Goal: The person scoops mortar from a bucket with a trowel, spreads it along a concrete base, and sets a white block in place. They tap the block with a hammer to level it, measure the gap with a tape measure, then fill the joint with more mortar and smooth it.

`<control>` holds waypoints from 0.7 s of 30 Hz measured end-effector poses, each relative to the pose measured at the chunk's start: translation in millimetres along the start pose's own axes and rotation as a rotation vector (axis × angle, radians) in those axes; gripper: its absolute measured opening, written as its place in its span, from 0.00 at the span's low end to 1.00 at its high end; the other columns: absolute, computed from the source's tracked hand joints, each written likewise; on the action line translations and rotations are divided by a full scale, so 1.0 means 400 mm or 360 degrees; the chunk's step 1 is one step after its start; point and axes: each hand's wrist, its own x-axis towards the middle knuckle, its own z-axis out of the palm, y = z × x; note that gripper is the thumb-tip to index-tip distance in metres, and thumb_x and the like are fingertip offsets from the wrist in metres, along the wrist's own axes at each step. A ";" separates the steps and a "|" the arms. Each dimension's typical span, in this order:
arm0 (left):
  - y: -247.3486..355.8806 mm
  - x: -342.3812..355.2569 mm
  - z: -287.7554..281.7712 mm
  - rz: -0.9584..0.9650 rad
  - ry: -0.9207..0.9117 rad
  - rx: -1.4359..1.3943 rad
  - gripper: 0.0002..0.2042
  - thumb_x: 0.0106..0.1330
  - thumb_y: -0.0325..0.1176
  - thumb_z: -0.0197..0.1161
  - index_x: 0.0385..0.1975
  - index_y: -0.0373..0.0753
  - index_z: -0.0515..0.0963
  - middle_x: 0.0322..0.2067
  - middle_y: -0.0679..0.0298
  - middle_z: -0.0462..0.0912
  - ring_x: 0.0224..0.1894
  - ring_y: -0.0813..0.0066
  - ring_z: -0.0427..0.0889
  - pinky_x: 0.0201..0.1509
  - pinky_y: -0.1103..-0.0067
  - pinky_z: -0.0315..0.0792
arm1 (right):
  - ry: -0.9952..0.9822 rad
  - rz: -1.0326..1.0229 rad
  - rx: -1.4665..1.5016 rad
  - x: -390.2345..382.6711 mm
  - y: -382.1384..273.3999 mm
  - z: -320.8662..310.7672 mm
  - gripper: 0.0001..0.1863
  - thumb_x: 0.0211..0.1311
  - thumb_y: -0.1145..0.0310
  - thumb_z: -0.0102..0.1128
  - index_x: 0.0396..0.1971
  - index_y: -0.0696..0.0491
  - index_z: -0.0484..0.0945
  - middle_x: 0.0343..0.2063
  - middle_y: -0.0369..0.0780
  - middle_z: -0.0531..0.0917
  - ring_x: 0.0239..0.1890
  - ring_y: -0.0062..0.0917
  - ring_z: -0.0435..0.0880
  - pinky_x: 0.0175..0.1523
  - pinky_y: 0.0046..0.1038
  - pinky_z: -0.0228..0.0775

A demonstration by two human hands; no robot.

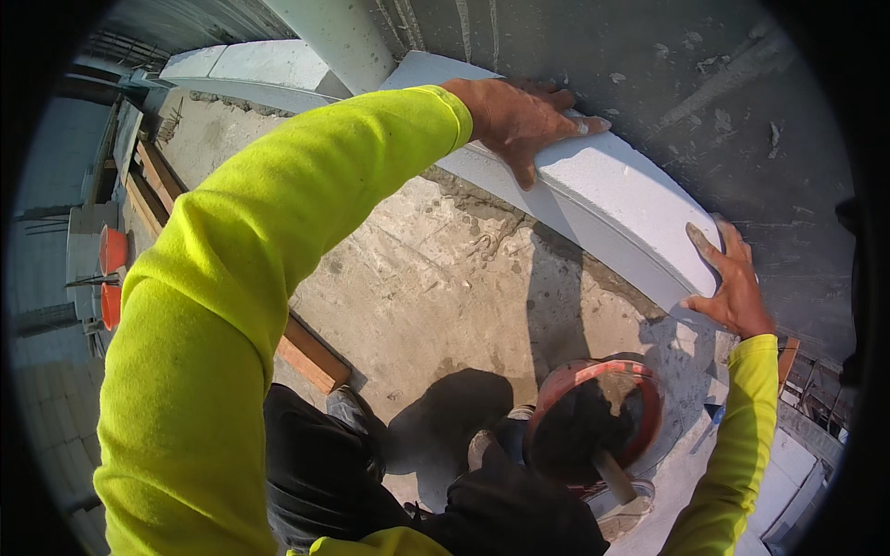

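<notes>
A long white block (612,195) lies along the foot of the dark grey wall, on a bed of grey mortar. My left hand (514,125) grips its far part from above, thumb down the near face and fingers over the top. My right hand (728,278) holds the near right end, fingers wrapped round it. Below the block, by my feet, stands a red bucket (649,408) with dark mortar and a handled tool in it. Both my arms are in bright yellow sleeves.
More white blocks (269,63) run along the wall behind a pale vertical pipe (343,37). Timber planks (158,181) and orange buckets (113,248) are at the left. A short timber (311,357) lies by my foot on the dusty concrete floor (417,269). White blocks lie at lower right.
</notes>
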 end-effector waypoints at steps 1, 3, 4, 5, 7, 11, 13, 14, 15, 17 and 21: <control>-0.010 -0.002 0.007 0.0036 0.0030 -0.0119 0.62 0.38 0.42 0.87 0.77 0.59 0.52 0.60 0.52 0.73 0.67 0.53 0.71 0.75 0.63 0.65 | -0.0002 0.0039 0.0002 0.003 0.003 0.004 0.58 0.22 0.61 0.87 0.67 0.32 0.73 0.72 0.49 0.63 0.73 0.53 0.60 0.76 0.54 0.53; -0.015 0.005 0.018 0.0065 0.0020 -0.0173 0.62 0.37 0.41 0.87 0.77 0.59 0.52 0.60 0.53 0.73 0.67 0.54 0.71 0.76 0.64 0.65 | -0.0034 0.0129 0.0011 0.008 0.010 0.011 0.57 0.23 0.61 0.87 0.67 0.33 0.73 0.72 0.50 0.63 0.73 0.53 0.60 0.77 0.55 0.51; -0.017 0.003 0.019 0.0016 0.0036 -0.0170 0.62 0.37 0.41 0.87 0.77 0.59 0.52 0.59 0.53 0.73 0.67 0.54 0.71 0.76 0.64 0.65 | -0.0017 0.0039 0.0049 0.005 0.012 0.014 0.57 0.24 0.60 0.87 0.68 0.32 0.73 0.72 0.50 0.63 0.73 0.53 0.59 0.77 0.55 0.50; -0.015 0.003 0.021 -0.0011 0.0055 -0.0182 0.65 0.32 0.43 0.87 0.77 0.60 0.52 0.60 0.54 0.73 0.68 0.54 0.69 0.77 0.63 0.63 | -0.0020 0.0036 0.0054 0.004 0.013 0.016 0.58 0.24 0.60 0.87 0.68 0.32 0.73 0.72 0.50 0.63 0.74 0.53 0.59 0.77 0.55 0.49; -0.017 0.003 0.021 0.0023 0.0107 -0.0119 0.66 0.29 0.47 0.86 0.76 0.60 0.53 0.61 0.54 0.72 0.68 0.53 0.68 0.78 0.63 0.62 | -0.0012 0.0036 0.0038 0.003 0.015 0.019 0.58 0.24 0.59 0.87 0.68 0.31 0.72 0.72 0.49 0.62 0.74 0.54 0.58 0.78 0.55 0.47; -0.013 -0.008 0.025 0.0009 0.0131 -0.0105 0.67 0.27 0.54 0.85 0.76 0.61 0.52 0.68 0.51 0.65 0.73 0.51 0.62 0.81 0.58 0.54 | -0.0058 0.0048 -0.0017 -0.002 0.018 0.026 0.61 0.22 0.57 0.88 0.70 0.29 0.69 0.74 0.48 0.59 0.75 0.55 0.55 0.78 0.55 0.46; -0.013 -0.019 0.029 0.0009 0.0126 -0.0045 0.68 0.26 0.59 0.83 0.77 0.60 0.52 0.73 0.53 0.59 0.75 0.52 0.57 0.82 0.56 0.47 | -0.0047 0.0016 0.0036 -0.006 0.019 0.030 0.62 0.23 0.53 0.87 0.70 0.27 0.68 0.74 0.48 0.58 0.76 0.55 0.52 0.78 0.56 0.46; -0.012 -0.028 0.033 0.0003 0.0149 0.0021 0.69 0.25 0.60 0.83 0.77 0.60 0.52 0.73 0.54 0.59 0.76 0.53 0.57 0.82 0.57 0.47 | -0.0051 0.0027 0.0035 -0.010 0.019 0.032 0.61 0.24 0.52 0.87 0.70 0.27 0.67 0.74 0.48 0.58 0.76 0.55 0.52 0.78 0.56 0.47; -0.012 -0.038 0.038 -0.0021 0.0148 0.0101 0.69 0.24 0.60 0.83 0.77 0.60 0.52 0.73 0.56 0.59 0.76 0.53 0.57 0.82 0.57 0.46 | -0.0026 0.0011 0.0052 -0.011 0.020 0.036 0.61 0.24 0.52 0.87 0.71 0.27 0.67 0.74 0.48 0.58 0.75 0.55 0.52 0.78 0.56 0.47; -0.016 -0.053 0.044 -0.0060 0.0118 0.0149 0.68 0.28 0.57 0.85 0.77 0.59 0.51 0.75 0.60 0.58 0.76 0.56 0.55 0.83 0.58 0.45 | 0.0003 -0.0024 0.0076 -0.016 0.020 0.040 0.61 0.25 0.51 0.86 0.71 0.27 0.67 0.75 0.47 0.57 0.76 0.55 0.52 0.77 0.56 0.47; -0.012 -0.056 0.063 -0.0095 0.0185 0.0110 0.62 0.38 0.49 0.85 0.77 0.59 0.51 0.75 0.60 0.57 0.76 0.56 0.55 0.83 0.58 0.42 | 0.0021 -0.0024 0.0099 -0.019 0.014 0.045 0.59 0.27 0.53 0.87 0.70 0.27 0.68 0.75 0.47 0.56 0.76 0.54 0.51 0.78 0.56 0.44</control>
